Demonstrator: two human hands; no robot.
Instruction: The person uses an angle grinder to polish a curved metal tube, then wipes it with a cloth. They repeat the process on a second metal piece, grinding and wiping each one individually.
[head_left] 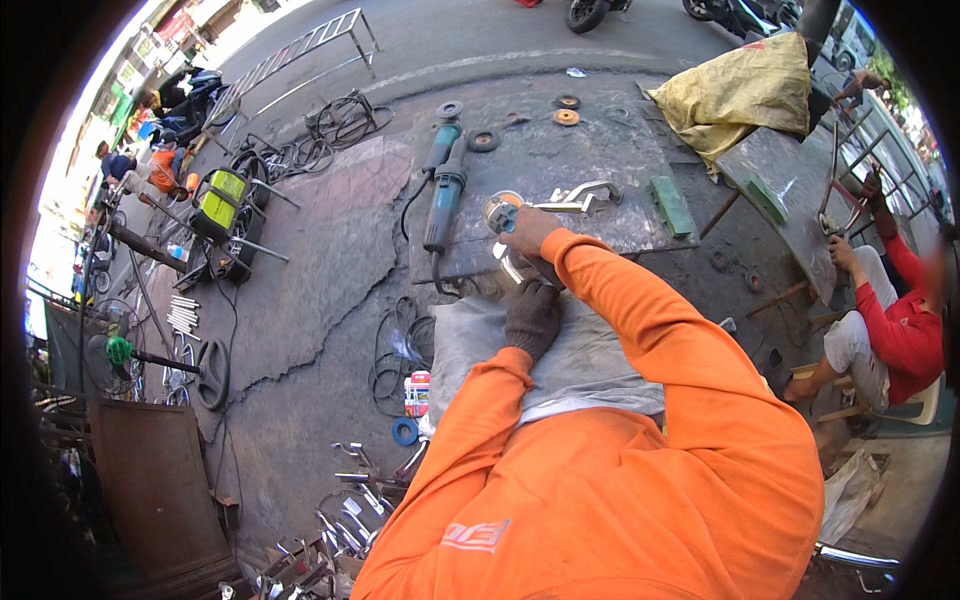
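My right hand is closed around a small blue angle grinder, whose orange-rimmed disc faces away from me. Just below it, my left hand, in a dark knitted glove, grips a shiny curved metal piece close under the grinder. Whether the disc touches the metal I cannot tell. Beyond my right hand, several bent, shiny metal parts lie on the dark work board. Grey cloth covers my lap beneath the left hand.
Two larger blue grinders lie on the board's left. Near its right edge is a green block. A yellow sack drapes at far right. Below sits a co-worker in red. Cables and metal parts lie left.
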